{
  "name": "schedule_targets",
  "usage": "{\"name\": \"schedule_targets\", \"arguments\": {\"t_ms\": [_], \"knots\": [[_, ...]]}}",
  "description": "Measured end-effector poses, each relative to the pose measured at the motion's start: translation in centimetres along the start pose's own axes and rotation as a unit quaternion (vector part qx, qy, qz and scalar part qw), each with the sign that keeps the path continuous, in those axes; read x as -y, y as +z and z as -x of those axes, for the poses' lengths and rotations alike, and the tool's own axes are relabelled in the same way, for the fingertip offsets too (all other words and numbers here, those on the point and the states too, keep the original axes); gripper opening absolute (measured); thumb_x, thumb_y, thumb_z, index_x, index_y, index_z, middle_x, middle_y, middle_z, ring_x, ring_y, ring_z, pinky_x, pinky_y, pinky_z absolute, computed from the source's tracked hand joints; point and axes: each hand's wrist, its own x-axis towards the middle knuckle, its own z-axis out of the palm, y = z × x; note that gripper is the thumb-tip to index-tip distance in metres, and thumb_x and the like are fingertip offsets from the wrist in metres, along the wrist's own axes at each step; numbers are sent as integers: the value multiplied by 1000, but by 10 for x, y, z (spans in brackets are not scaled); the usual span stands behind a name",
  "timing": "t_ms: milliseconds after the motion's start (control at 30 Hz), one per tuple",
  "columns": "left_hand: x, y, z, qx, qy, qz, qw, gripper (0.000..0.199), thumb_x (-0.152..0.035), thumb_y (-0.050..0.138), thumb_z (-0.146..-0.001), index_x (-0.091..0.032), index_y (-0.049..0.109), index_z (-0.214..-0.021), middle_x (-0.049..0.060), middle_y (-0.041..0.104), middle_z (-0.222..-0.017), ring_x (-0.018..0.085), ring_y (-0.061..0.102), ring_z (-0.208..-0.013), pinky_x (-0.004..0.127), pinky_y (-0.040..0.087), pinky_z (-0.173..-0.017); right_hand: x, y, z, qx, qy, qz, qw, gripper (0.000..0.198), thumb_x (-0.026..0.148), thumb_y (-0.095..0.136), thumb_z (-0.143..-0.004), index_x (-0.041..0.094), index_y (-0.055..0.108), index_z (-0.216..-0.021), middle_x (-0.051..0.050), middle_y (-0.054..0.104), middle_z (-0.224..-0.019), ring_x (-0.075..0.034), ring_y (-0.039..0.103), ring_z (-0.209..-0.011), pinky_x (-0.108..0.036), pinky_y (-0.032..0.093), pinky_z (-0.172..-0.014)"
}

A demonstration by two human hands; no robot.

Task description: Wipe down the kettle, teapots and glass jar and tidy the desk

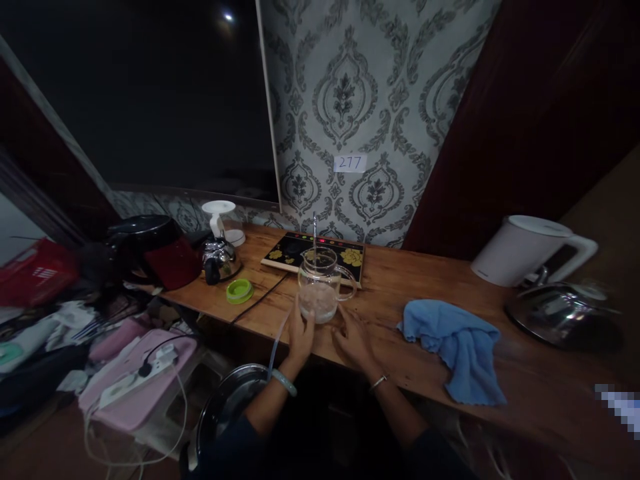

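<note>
A clear glass jug (320, 301) with a handle on its right stands near the front of the wooden counter, and clear water shows in its lower part. My left hand (301, 333) grips the lower left side of the jug, its thumb across the front. Close to the jug's lower right is my right hand (354, 337), thumb and fingers apart, holding nothing. Just behind the jug lies a black electric hob (287, 250) with gold flowers and small lit lights. A thin metal spout (315, 230) rises behind the jug's mouth.
A blue cloth (450, 333) lies right of my hands, before a white kettle (520, 250) and a steel kettle (565, 313). On the left are a green lid (240, 291), a small steel kettle (225, 260) and a red-black kettle (165, 257). Below sits a metal pot (200, 420).
</note>
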Motion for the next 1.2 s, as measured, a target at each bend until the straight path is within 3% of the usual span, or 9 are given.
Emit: {"name": "schedule_targets", "arguments": {"t_ms": [367, 833, 1200], "knots": [[5, 2, -2, -5, -14, 14, 1000, 71, -56, 46, -98, -17, 38, -156, 16, 36, -166, 30, 32, -155, 50, 27, -128, 4, -2, -2, 6, 2, -1, 1000, 70, 19, 59, -79, 21, 53, -149, -12, 69, -132, -31, 61, -120, -50, 48, -105], [10, 1, -4, -17, -33, 37, 999, 67, -58, 42, -99, -18, 44, -153, 15, 48, -158, 26, 41, -151, 44, 32, -126, 7, -4, -2, 4, 7, -23, 1000, 74, 16, 60, -77, 25, 51, -150, -11, 70, -129, -31, 61, -120, -52, 47, -106], [7, 2, -2, -24, -40, 34, 998, 66, -56, 41, -100, -18, 42, -154, 16, 40, -163, 28, 36, -153, 48, 29, -127, 1, 4, -1, -7, -1, -10, 1000, 70, 15, 58, -78, 21, 53, -148, -12, 64, -141, -31, 57, -130, -53, 44, -112]]}}
